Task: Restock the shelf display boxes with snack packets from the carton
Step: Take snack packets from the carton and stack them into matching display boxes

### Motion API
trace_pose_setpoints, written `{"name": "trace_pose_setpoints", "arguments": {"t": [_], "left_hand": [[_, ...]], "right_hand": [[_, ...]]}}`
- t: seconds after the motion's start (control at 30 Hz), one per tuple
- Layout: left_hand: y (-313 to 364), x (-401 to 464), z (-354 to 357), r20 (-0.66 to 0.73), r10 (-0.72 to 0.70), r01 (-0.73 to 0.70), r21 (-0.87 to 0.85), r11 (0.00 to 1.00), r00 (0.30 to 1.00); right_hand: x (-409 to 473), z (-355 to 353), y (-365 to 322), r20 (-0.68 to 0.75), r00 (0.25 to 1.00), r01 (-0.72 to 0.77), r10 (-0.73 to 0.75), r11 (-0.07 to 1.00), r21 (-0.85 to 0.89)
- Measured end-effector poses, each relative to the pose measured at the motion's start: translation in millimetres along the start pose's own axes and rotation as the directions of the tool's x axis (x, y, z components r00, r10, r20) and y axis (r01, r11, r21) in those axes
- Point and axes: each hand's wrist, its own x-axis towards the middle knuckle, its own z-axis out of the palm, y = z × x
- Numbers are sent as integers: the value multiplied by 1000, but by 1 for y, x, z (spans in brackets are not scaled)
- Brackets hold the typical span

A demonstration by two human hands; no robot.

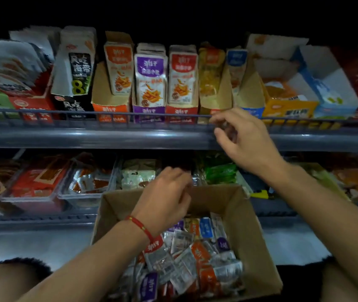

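bare and loosely curled, the right hand (242, 138) hovers before the grey metal shelf rail (108, 115), holding nothing. the left hand (166, 194), fingers curled and empty, hangs over the open brown cardboard carton (247, 232) of jumbled red, purple, blue and silver snack packets (195, 253) below the upright display boxes (149, 110).

Open cardboard carton (247, 227) sits bottom centre, heaped with red, purple and blue snack packets (186, 256); display boxes (149, 83) stand upright along the upper shelf, part-filled.

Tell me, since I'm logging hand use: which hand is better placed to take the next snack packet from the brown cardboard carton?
Left, probably. The left hand hovers over the brown cardboard carton; the right hand is up at the grey shelf rail.
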Motion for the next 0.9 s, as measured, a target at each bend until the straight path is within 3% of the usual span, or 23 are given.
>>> {"name": "trace_pose_setpoints", "arguments": {"t": [0.07, 0.17, 0.23, 0.4, 0.53, 0.63, 0.7, 0.77, 0.8, 0.83, 0.9], "left_hand": [[-3, -9, 29, 264, -82, 94, -32, 995, 961], [-11, -23, 65, 574, -161, 165, 45, 985, 803], [-14, -33, 84, 657, -170, 173, 60, 983, 735], [-17, -56, 116, 777, -157, 200, 41, 979, 609], [-11, -55, 128, 676, -127, 172, 0, 985, 726], [-11, -51, 129, 654, -159, 212, -3, 977, 740], [-10, -40, 118, 610, -144, 130, 68, 989, 779], [-9, -35, 100, 543, -244, 341, -83, 936, 803], [-11, -30, 89, 503, -281, 393, -130, 911, 818], [-11, -26, 76, 466, -249, 349, -142, 926, 849], [0, -15, 51, 347, -360, 457, -255, 852, 866]], "right_hand": [[-31, 5, 14, 36, 994, -101, 99, 992, 73], [-60, 13, 26, 248, 956, -184, 157, 979, 87], [-68, 14, 29, 355, 927, -151, 118, 986, 65], [-73, 11, 31, 409, 908, -138, 90, 986, 89], [-76, 9, 34, 437, 895, -157, 86, 979, 130], [-77, 8, 35, 454, 886, -171, 90, 975, 140], [-76, 6, 35, 470, 877, -183, 98, 973, 140], [-75, 5, 34, 515, 852, -196, 100, 971, 136], [-74, 5, 33, 554, 825, -220, 113, 967, 131], [-75, 5, 30, 602, 787, -258, 135, 958, 124], [-77, 7, 22, 704, 685, -378, 190, 918, 119]]}}
